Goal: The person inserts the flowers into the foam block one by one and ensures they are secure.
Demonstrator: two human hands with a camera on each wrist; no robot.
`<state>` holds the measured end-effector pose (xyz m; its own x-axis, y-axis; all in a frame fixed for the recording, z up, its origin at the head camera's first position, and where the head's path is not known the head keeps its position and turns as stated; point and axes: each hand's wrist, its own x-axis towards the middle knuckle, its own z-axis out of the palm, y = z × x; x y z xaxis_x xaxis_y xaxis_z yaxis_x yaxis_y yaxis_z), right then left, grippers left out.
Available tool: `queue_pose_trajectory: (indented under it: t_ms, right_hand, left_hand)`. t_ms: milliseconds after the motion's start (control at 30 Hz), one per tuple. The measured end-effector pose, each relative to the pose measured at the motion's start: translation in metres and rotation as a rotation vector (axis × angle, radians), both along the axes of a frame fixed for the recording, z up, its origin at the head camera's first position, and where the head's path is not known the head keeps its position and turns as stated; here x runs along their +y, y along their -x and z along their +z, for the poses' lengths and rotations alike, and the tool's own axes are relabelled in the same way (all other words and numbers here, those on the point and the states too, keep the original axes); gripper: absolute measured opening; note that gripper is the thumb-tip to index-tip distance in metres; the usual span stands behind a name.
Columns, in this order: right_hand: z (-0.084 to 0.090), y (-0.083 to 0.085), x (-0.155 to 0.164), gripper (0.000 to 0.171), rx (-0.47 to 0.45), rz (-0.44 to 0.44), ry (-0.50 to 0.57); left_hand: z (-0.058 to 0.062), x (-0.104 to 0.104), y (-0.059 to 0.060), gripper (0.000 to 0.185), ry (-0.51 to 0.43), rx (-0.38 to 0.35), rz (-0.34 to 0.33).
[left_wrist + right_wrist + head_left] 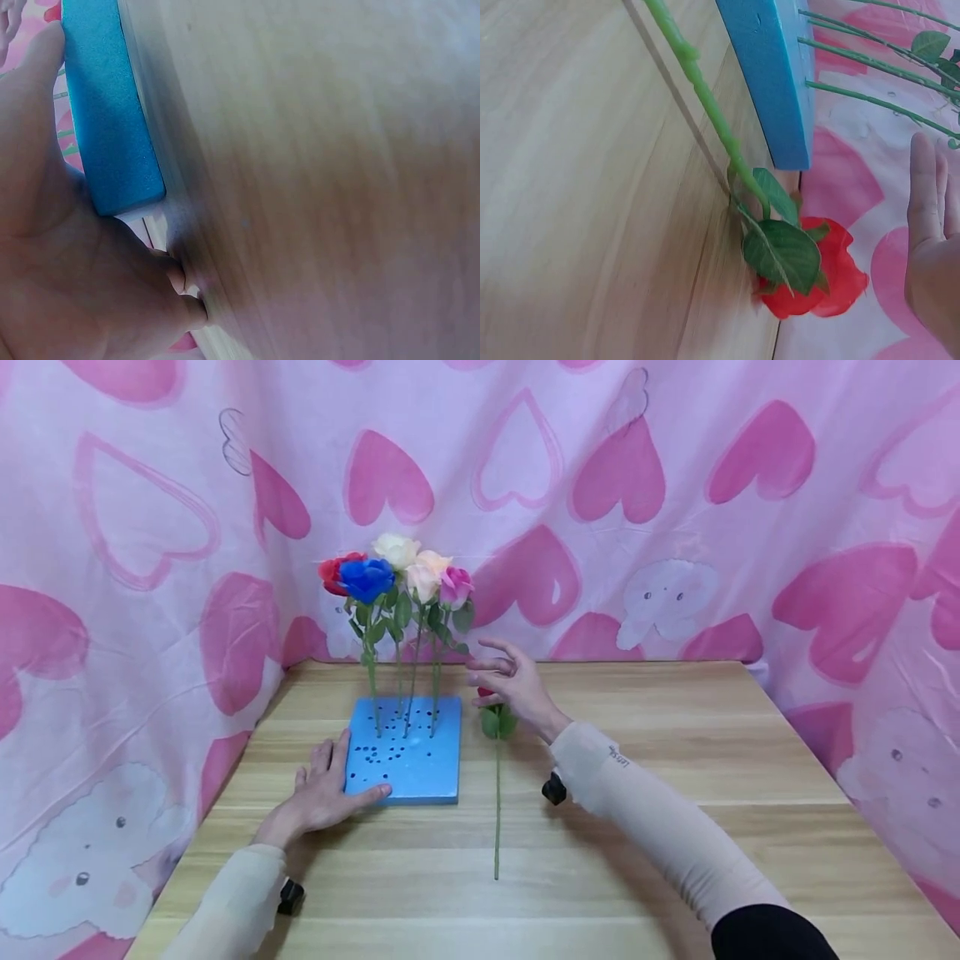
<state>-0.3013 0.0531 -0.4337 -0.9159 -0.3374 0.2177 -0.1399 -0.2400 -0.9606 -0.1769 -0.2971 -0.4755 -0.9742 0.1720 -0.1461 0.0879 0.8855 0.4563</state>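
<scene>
My left hand (pixel 321 792) rests at the near left corner of a blue foam block (pixel 427 772), fingers along its left side and thumb over its front edge. Pierced with many small holes, the block bears several upright artificial roses, among them a blue rose (pixel 367 579), a white rose (pixel 396 551) and a magenta rose (pixel 455 587). To the right of the block, a red rose (pixel 840 277) lies on the table, its stem (pixel 497 810) pointing toward me. Above its bloom hovers my right hand (pixel 519 687), fingers extended and holding nothing; it partly hides the bloom in the head view.
The wooden table (pixel 675 860) reaches back to a pink curtain (pixel 465 410) printed with hearts, which also hangs at both sides. Another red rose (pixel 334 575) stands in the block behind the blue one. Black wrist devices hang under both forearms.
</scene>
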Motion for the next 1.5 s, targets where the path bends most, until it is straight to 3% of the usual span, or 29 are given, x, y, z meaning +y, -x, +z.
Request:
queue_pose_trajectory:
  t_ms: [367,933,1200,1500]
  right_hand:
    - [0.008,-0.014,0.019,0.068,-0.019,0.03,0.025]
    - [0.021,-0.042,0.046,0.076,-0.042,0.001,-0.013]
    - [0.0,-0.055,0.053,0.075,-0.113,0.033,-0.067]
    - [-0.023,-0.077,0.042,0.086,-0.236,0.065,-0.15]
  left_hand:
    - [0.002,0.0,0.001,0.127,-0.003,-0.009,-0.011]
    - [0.001,0.0,-0.001,0.127,-0.008,-0.033,-0.018]
    - [0.001,-0.001,-0.001,0.128,-0.016,-0.039,-0.024]
    - [-0.001,-0.001,-0.001,0.128,-0.015,-0.03,-0.026]
